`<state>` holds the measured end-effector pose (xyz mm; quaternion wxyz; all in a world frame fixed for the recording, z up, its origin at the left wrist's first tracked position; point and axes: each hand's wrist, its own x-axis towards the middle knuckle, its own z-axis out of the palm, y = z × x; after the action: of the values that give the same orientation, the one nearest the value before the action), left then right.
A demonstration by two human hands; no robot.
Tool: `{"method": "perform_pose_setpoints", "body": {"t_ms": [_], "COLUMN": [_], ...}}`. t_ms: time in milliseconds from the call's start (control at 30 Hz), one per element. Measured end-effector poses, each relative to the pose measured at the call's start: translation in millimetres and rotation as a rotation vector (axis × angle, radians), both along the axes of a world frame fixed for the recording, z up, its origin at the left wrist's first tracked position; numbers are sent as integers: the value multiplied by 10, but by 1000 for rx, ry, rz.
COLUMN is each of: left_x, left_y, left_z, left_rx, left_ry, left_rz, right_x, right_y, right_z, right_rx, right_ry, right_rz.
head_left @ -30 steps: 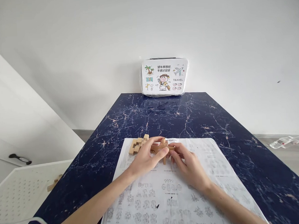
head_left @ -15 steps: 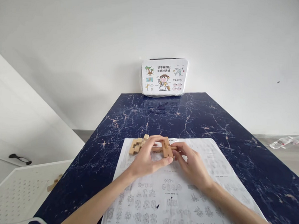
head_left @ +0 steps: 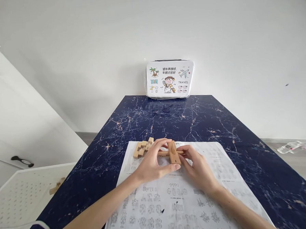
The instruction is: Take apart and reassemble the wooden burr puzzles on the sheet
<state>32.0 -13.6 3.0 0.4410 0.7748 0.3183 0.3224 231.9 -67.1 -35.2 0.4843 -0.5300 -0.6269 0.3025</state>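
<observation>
My left hand (head_left: 154, 161) pinches a wooden puzzle piece (head_left: 174, 157), a flat block, with the thumb on its near end and fingers at its far end. A wooden bar runs crosswise through or under this block; which one I cannot tell. My right hand (head_left: 195, 162) has thumb and fingers closed on the bar's right end (head_left: 181, 152). Beyond my left hand lies a cluster of interlocked pale wooden puzzle pieces (head_left: 142, 147). Under both hands spreads a printed instruction sheet (head_left: 177, 195) with small assembly drawings.
The dark blue marbled table (head_left: 155, 121) reaches to the wall, where a white cartoon-printed case (head_left: 170, 79) stands. At the left, a white perforated surface (head_left: 21, 193) carries more wooden pieces (head_left: 56, 186). Clear plastic bottles (head_left: 294, 146) lie on the floor at right.
The block has turned slightly in my left hand, its near end swinging to the right. Both hands keep their hold, and the whole view has shifted a little.
</observation>
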Motion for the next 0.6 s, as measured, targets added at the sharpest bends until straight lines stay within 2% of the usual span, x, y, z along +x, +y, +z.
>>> {"method": "perform_pose_setpoints", "body": {"t_ms": [400,600], "left_x": [-30,-37], "left_y": [32,61], "left_z": [-37,-46], "left_rx": [27,54], "left_ry": [-33,-34], "left_rz": [-56,-84], "right_x": [58,64], "right_y": [-7,-24], "right_z": [-29,-33], "right_rx": [-63,-51], "right_ry": [103,84], "right_rz": [-19,-34]}}
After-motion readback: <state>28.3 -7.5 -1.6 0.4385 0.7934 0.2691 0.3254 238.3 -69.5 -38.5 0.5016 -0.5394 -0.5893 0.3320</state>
